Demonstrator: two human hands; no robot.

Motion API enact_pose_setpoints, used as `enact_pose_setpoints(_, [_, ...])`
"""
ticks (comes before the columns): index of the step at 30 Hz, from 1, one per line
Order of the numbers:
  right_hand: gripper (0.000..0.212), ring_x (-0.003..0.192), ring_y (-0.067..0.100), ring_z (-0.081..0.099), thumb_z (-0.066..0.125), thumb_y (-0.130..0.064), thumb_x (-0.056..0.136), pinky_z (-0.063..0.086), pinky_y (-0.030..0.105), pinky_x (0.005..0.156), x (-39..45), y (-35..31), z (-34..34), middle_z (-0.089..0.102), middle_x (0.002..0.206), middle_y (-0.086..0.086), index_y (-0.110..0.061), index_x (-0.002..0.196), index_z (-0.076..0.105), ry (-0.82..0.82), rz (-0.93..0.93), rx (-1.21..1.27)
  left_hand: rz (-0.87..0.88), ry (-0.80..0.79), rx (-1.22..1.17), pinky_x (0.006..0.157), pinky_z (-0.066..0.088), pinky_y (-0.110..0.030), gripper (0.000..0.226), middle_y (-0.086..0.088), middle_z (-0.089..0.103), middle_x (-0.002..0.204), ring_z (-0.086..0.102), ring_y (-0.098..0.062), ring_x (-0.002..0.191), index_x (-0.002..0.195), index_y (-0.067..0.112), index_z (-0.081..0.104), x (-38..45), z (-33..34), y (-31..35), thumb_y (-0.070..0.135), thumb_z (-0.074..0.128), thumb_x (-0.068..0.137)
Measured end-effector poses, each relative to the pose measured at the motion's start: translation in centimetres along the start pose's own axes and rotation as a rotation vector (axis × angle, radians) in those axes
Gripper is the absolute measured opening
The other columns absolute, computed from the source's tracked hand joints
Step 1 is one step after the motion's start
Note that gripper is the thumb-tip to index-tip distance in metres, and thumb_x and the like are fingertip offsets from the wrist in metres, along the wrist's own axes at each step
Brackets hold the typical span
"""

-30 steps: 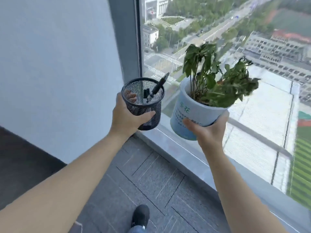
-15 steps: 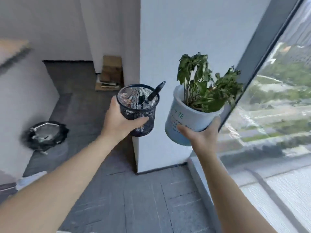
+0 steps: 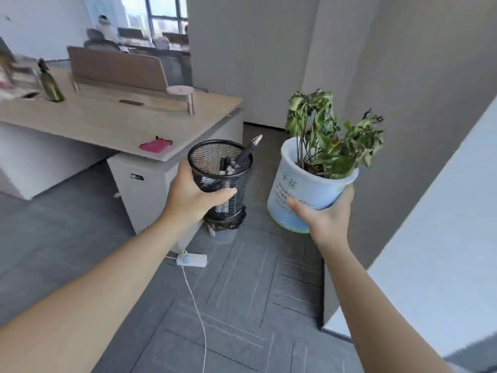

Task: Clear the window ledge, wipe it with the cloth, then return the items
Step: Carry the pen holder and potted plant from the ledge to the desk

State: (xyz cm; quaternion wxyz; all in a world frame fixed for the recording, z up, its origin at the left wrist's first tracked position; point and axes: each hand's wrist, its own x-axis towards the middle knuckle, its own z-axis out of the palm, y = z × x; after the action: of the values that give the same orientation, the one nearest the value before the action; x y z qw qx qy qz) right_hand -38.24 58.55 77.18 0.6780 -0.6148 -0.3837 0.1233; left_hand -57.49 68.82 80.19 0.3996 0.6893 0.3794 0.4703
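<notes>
Black wire mesh marks the pen holder point(image 3: 222, 179), gripped in mid-frame by the left hand point(image 3: 195, 196), whose fingers wrap its side with the thumb across the front; a pen point(image 3: 246, 153) leans out over its rim. Just right of it, the right hand point(image 3: 326, 215) is closed around the lower wall of a pale blue plant pot point(image 3: 301, 192) carrying a wilted green plant point(image 3: 328, 141). Both items are carried in the air, side by side and slightly apart, above grey floor tiles.

The window ledge itself is not in this view, so whether anything is left on it cannot be told. A wooden desk point(image 3: 102, 125) fills the upper left of the frame, with a pink cloth point(image 3: 156, 145) lying near its front edge and a green bottle point(image 3: 51, 82) further back.

As a judgement, the task is in its first stage: clearing is under way with two items lifted. Setting them down, most likely on the desk, picking up the cloth, wiping the ledge and returning the items all appear to be ahead.
</notes>
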Motion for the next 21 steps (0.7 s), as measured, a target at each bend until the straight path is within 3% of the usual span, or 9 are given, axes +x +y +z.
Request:
enact_pose_setpoints(3, [0.108,0.112,0.018,0.053,0.08,-0.037,0.04,0.049,0.035,0.091,1.2,-0.1,5.3,0.049,0.123,0.003,-0.008,0.132,0.03,-0.073,-0.015,0.028,-0.008,0.106,0.049,0.093,0.038,-0.025,0.089,0.003,0.057,0.109,0.054,-0.014,0.105,0.118,0.011,0.045,1.5,-4.4,-0.9,0.036,0.076,0.038])
enact_pose_setpoints(7, [0.105,0.111,0.017,0.051,0.082,-0.032,0.042,0.046,0.02,0.083,3.8,0.6,11.3,0.048,0.122,0.004,-0.004,0.131,0.032,-0.164,-0.054,0.059,-0.031,0.22,0.107,0.088,0.035,-0.018,0.08,0.007,0.053,0.105,0.05,-0.01,0.101,0.117,0.011,0.045,4.2,-8.3,-2.5,0.025,0.078,0.046])
enact_pose_setpoints(10, [0.108,0.109,0.015,0.051,0.08,-0.038,0.04,0.044,0.018,0.081,6.6,1.4,15.6,0.048,0.122,0.004,-0.005,0.131,0.032,-0.24,-0.085,0.089,-0.058,0.298,0.153,0.076,0.03,-0.007,0.071,0.006,0.051,0.105,0.046,-0.008,0.1,0.118,0.01,0.045,6.9,-9.9,-3.9,0.01,0.083,0.058])
enact_pose_setpoints(13, [0.107,0.104,0.011,0.052,0.08,-0.034,0.042,0.044,0.01,0.078,10.3,2.4,19.7,0.046,0.119,0.001,-0.006,0.133,0.03,-0.32,-0.097,0.122,-0.082,0.359,0.164,0.078,0.032,-0.009,0.068,0.005,0.052,0.105,0.048,-0.009,0.1,0.118,0.008,0.044,10.4,-10.6,-5.6,0.006,0.08,0.061])
enact_pose_setpoints(16, [0.107,0.096,0.004,0.052,0.08,-0.035,0.039,0.045,0.016,0.077,14.6,3.3,23.4,0.045,0.111,-0.003,-0.004,0.129,0.031,-0.376,-0.106,0.145,-0.114,0.417,0.172,0.084,0.035,-0.019,0.067,0.005,0.051,0.105,0.048,-0.01,0.1,0.118,0.008,0.044,14.4,-10.6,-6.9,0.007,0.08,0.061])
enact_pose_setpoints(19, [0.1,0.101,0.012,0.051,0.08,-0.027,0.043,0.047,0.027,0.084,18.8,4.1,26.5,0.045,0.103,-0.014,-0.005,0.128,0.032,-0.418,-0.094,0.143,-0.138,0.464,0.167,0.085,0.037,-0.023,0.067,0.004,0.053,0.107,0.05,-0.011,0.1,0.118,0.008,0.043,18.4,-10.8,-8.1,0.008,0.079,0.062])
enact_pose_setpoints(21, [0.097,0.094,0.005,0.051,0.078,-0.025,0.044,0.045,0.02,0.081,21.3,4.7,28.5,0.042,0.099,-0.021,-0.005,0.127,0.031,-0.441,-0.103,0.133,-0.148,0.497,0.158,0.085,0.038,-0.025,0.066,0.004,0.053,0.107,0.05,-0.012,0.1,0.117,0.009,0.043,20.8,-10.9,-9.1,0.007,0.079,0.062])
